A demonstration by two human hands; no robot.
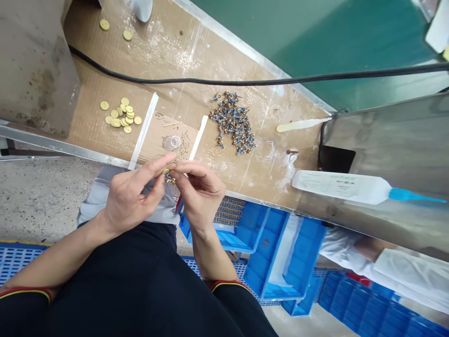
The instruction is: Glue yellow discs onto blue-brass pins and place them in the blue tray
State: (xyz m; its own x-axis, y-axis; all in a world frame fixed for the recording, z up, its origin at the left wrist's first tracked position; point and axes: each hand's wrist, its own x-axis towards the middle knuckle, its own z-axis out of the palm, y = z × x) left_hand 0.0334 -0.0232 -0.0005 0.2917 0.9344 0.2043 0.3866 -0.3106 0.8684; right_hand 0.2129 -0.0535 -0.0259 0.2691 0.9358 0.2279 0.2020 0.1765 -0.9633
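Note:
Near the front edge of the cardboard-covered bench, my left hand (131, 196) pinches a small yellow disc (166, 172) between thumb and forefinger. A small blue-and-brass part (170, 179) sits against the disc, between both hands. My right hand (201, 192) is closed in a pinch close beside it; its fingertips hide what exactly they grip. Just beyond my fingers lies a small clear round dish (172, 142) on a cardboard patch, with tiny dark pin-like bits (185, 146) scattered next to it. Loose yellow discs (121, 114) lie to the left, and a heap of blue-and-brass parts (233, 122) to the right.
A black cable (182, 81) crosses the bench. To the right are a white glue bottle (343, 186) with a blue nozzle and a pale plastic stick (301, 124). Metal housings (31, 70) flank the bench. Blue bins (277, 252) stand below; another person's white clothing (403, 276) shows at right.

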